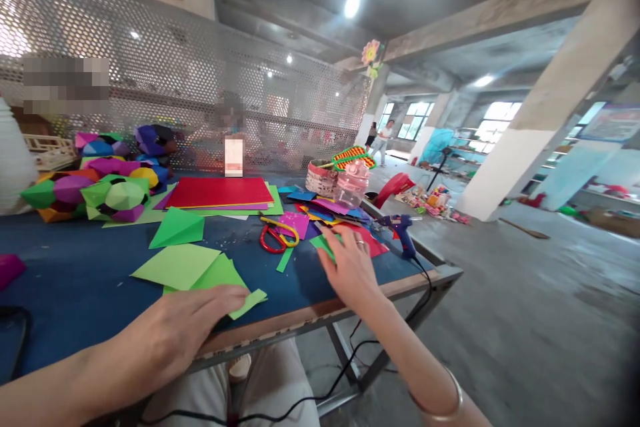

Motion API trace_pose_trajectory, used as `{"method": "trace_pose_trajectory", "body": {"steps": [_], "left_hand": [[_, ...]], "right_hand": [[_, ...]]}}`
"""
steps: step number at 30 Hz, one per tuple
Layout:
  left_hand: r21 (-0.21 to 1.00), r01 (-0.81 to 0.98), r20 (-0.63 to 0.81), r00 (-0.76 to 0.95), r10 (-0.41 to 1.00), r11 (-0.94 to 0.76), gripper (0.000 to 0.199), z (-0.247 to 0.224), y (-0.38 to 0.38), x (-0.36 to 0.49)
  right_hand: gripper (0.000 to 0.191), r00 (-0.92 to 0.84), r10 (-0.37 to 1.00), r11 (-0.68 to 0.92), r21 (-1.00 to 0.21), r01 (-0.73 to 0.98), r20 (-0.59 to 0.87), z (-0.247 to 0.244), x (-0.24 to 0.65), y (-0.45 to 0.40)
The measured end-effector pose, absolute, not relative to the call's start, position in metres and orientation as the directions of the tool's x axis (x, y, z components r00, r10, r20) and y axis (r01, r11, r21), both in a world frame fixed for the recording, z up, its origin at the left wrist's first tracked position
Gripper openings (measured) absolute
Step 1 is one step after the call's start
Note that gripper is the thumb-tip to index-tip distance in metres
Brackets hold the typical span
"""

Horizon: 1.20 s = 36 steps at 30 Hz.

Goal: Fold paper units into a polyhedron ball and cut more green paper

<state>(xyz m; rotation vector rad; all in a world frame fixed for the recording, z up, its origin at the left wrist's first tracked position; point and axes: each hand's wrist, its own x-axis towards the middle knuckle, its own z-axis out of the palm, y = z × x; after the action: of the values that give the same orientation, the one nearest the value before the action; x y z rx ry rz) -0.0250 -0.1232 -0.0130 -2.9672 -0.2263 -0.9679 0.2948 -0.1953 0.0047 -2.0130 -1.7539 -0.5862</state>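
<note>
My left hand is at the table's front edge, fingers pressed together on green paper. A narrow light-green strip sticks out from its fingertips. Beside it lies a pale-green folded sheet, with a brighter green folded piece behind. My right hand reaches over the paper scraps at the right, its fingers apart and touching a small green scrap. Between the hands are scissors with red and yellow handles and a loose green strip.
A stack of coloured paper lies at the back, beside several paper polyhedra. A glue gun stands at the right edge, its cord hanging down. A pink bottle and woven basket stand behind the scraps. People are beyond.
</note>
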Motion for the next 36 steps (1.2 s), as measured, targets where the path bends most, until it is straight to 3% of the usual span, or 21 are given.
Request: {"method": "trace_pose_trajectory", "body": {"steps": [3,6,8,11,15,17,19,21,23,29,33,36], "left_hand": [[0.119,0.118,0.641,0.75,0.167,-0.986,0.043,-0.002,-0.116,-0.012],[0.175,0.117,0.64,0.741,0.203,-0.978,0.035,0.005,-0.11,-0.002],[0.193,0.132,0.625,0.747,0.226,-0.972,0.037,0.007,-0.106,0.0],[0.262,0.174,0.602,0.739,0.302,-0.949,0.035,0.01,-0.096,-0.003],[0.45,0.241,0.532,0.701,0.475,-0.86,0.025,0.018,-0.082,-0.004],[0.519,0.236,0.485,0.71,0.511,-0.822,0.035,0.021,-0.079,-0.001],[0.527,0.238,0.449,0.737,0.505,-0.816,0.034,0.022,-0.078,0.003],[0.486,0.261,0.426,0.763,0.487,-0.834,0.018,0.022,-0.077,0.007],[0.442,0.281,0.441,0.759,0.479,-0.852,0.022,0.021,-0.073,0.006],[0.498,0.337,0.53,0.611,0.588,-0.799,0.024,0.026,-0.051,-0.011],[0.527,0.381,0.549,0.53,0.646,-0.76,0.025,0.028,-0.037,-0.023],[0.571,0.392,0.559,0.458,0.691,-0.721,0.026,0.026,-0.026,-0.03]], "right_hand": [[0.034,-0.228,0.816,0.345,-0.131,0.93,0.532,0.013,0.257,-0.2],[0.025,-0.401,0.744,0.562,-0.175,0.809,0.535,0.015,0.232,-0.197],[0.014,-0.396,0.725,0.558,-0.143,0.817,0.564,0.013,0.229,-0.191],[0.016,-0.344,0.729,0.487,-0.095,0.868,0.592,0.01,0.242,-0.182],[0.011,-0.289,0.718,0.445,-0.098,0.89,0.634,0.004,0.261,-0.172],[0.006,-0.257,0.716,0.437,-0.129,0.89,0.649,0.001,0.261,-0.168],[0.002,-0.25,0.708,0.461,-0.164,0.872,0.661,-0.002,0.257,-0.165],[0.003,-0.283,0.697,0.509,-0.177,0.842,0.659,-0.003,0.253,-0.163],[0.008,-0.33,0.703,0.531,-0.156,0.833,0.63,-0.001,0.255,-0.161],[0.033,-0.36,0.823,0.341,0.123,0.932,0.439,0.009,0.29,-0.165],[0.052,-0.329,0.882,0.289,0.164,0.943,0.339,0.015,0.289,-0.175],[0.023,-0.307,0.868,0.312,0.053,0.949,0.389,0.014,0.27,-0.178]]}}
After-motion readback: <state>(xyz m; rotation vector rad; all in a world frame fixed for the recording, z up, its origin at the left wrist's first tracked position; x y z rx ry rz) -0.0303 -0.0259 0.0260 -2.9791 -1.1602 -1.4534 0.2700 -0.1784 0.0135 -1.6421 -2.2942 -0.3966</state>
